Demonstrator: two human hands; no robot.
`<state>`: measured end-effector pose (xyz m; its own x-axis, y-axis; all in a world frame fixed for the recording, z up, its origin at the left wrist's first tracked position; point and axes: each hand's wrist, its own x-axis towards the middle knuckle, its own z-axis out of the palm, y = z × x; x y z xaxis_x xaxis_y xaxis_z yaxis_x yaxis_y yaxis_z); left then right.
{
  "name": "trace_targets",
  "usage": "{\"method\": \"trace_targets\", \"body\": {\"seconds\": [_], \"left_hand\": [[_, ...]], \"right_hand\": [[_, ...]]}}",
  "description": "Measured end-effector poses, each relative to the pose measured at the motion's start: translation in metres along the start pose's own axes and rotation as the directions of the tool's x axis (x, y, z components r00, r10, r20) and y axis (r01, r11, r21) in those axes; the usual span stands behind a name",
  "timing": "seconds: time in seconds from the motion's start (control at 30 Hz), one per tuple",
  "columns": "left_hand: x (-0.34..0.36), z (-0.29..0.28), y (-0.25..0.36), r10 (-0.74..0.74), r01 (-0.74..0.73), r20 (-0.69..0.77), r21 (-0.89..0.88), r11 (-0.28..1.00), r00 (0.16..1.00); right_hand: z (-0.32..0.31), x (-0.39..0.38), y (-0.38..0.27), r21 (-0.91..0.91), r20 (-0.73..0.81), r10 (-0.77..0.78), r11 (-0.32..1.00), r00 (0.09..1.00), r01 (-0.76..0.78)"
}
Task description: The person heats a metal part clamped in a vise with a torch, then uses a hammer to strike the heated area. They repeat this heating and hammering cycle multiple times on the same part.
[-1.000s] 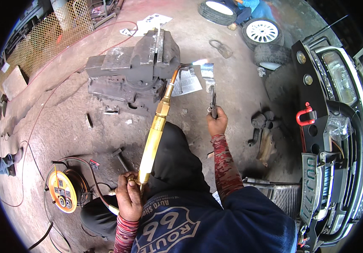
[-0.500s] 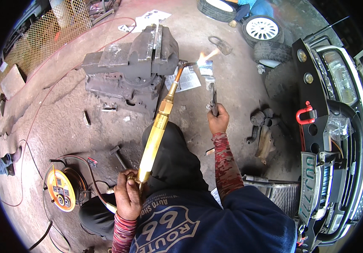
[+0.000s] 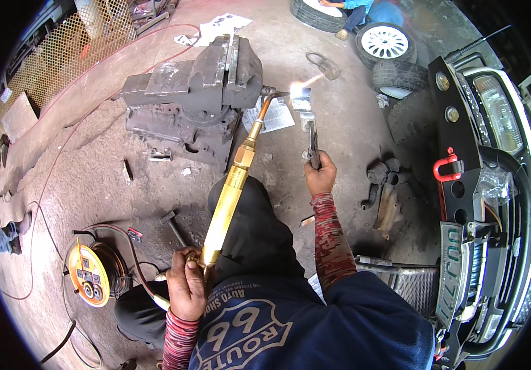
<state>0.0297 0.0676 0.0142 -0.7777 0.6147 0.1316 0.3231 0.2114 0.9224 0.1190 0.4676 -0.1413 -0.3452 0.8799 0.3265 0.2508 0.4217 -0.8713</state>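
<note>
My left hand [image 3: 187, 287] is closed around the rear end of a brass gas torch [image 3: 223, 213], its fingers at the valve knob. The torch slants up and away to a bent copper tip, where a bright flame [image 3: 296, 86] burns. Directly at the flame is a small metal piece [image 3: 301, 102], its far edge glowing white. My right hand [image 3: 321, 174] grips locking pliers [image 3: 313, 143], whose jaws hold a bracket-like strip [image 3: 307, 117] below that piece. Whether strip and piece are one part I cannot tell.
A large bench vise [image 3: 197, 80] stands on a metal block at the left. A hose reel [image 3: 89, 275], a hammer [image 3: 174, 227] and hoses lie lower left. At the right is a vehicle's front bumper [image 3: 460, 154]. Wheels [image 3: 385, 42] and another person [image 3: 364, 9] are at the far side.
The torch and the metal piece stay nearly in place, the flame still on the piece's far edge. At the far side, the other person's arm has come further into view over a tyre.
</note>
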Motion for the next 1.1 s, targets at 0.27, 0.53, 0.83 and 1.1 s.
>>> {"method": "trace_targets", "body": {"seconds": [0.27,0.53,0.83,1.1], "left_hand": [[-0.003,-0.003,-0.001,-0.125,0.129,0.052,-0.086,0.988,0.991],[-0.003,-0.005,0.001,-0.135,0.143,0.075,-0.109,0.984,0.988],[-0.003,-0.004,0.003,-0.113,0.123,0.081,-0.143,0.982,0.990],[-0.004,-0.005,0.003,-0.147,0.161,0.088,-0.168,0.973,0.985]], "right_hand": [[-0.003,-0.002,-0.007,0.015,0.007,0.004,1.000,1.000,-0.004],[-0.006,-0.002,-0.011,-0.055,0.015,-0.018,0.998,1.000,0.019],[-0.003,-0.003,-0.013,-0.045,0.002,-0.037,0.998,0.999,0.037],[-0.004,-0.004,-0.016,-0.050,0.012,-0.037,0.998,0.999,0.037]]}}
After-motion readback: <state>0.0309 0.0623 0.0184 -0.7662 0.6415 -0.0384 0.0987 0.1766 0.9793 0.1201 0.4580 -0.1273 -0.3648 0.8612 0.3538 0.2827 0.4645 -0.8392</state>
